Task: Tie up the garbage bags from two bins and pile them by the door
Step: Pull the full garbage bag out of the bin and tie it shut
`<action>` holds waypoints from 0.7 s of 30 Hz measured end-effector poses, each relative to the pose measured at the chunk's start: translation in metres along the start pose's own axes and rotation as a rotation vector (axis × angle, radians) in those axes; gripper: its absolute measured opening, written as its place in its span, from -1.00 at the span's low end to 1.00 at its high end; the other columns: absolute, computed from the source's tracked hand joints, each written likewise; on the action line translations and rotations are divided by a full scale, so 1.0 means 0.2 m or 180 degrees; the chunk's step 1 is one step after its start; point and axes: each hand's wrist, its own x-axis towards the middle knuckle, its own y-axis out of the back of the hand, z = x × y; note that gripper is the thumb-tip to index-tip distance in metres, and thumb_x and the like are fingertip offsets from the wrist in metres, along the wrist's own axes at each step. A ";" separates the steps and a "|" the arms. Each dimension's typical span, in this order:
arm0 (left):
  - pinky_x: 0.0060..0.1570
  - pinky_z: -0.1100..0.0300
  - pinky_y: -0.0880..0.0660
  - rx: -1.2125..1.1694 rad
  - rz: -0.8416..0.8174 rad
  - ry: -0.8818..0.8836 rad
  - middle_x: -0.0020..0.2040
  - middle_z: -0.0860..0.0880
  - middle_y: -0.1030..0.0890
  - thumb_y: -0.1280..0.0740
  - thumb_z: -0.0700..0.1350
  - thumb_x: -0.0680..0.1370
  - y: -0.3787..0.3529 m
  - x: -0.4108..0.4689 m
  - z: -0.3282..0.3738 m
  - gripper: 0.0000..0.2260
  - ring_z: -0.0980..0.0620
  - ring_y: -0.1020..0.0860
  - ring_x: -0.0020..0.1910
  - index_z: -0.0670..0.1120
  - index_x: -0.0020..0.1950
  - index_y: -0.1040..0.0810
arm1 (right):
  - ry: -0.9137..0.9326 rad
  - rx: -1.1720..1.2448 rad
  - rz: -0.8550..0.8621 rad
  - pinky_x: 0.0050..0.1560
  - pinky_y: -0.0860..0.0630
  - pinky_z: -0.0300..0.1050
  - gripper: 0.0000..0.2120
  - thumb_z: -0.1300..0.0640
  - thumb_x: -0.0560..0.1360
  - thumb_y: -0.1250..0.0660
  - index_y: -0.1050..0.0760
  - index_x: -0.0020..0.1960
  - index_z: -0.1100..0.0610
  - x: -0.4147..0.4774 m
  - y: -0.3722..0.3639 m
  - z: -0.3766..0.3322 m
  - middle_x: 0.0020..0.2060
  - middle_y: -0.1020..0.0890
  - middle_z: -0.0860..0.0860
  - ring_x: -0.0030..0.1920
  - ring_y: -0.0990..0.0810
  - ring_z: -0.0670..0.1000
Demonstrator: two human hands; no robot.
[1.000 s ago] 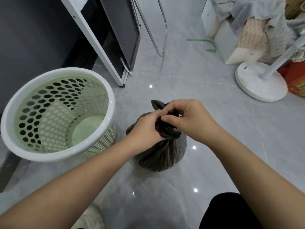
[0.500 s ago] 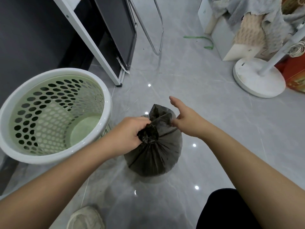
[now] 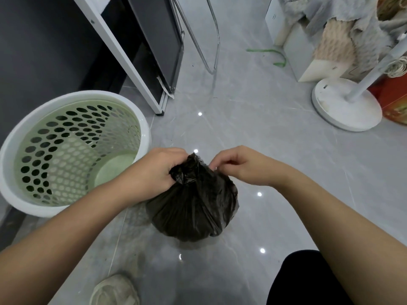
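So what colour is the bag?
The bag is black, seen in the head view.

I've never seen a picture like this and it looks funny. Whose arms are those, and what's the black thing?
There is no robot here. A person wears a camera on their head, so you see what they see when they look down: their own two arms reaching out in front.

The black thing is a bag of rubbish standing on the grey floor. The left hand holds its bunched-up neck. The right hand seems to pinch the top edge of the plastic, as you would when tying a knot.

To the left stands a green bin with holes in its sides and a white rim. It has no bag in it. On the right is the round white base of a stand, and at the bottom you can see a pale shoe.
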 end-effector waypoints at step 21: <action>-0.28 0.48 -0.32 0.0390 0.0004 -0.0007 -0.35 0.21 -0.40 -0.35 -0.39 0.34 0.07 0.01 -0.04 -0.67 0.19 -0.37 -0.34 0.06 -0.27 -0.41 | -0.0272 -0.1088 -0.1257 -0.21 -0.45 -0.33 -0.80 0.24 0.45 -0.31 -0.55 -0.02 -0.03 -0.04 -0.13 -0.05 -0.31 -0.56 -0.19 -0.28 -0.51 -0.21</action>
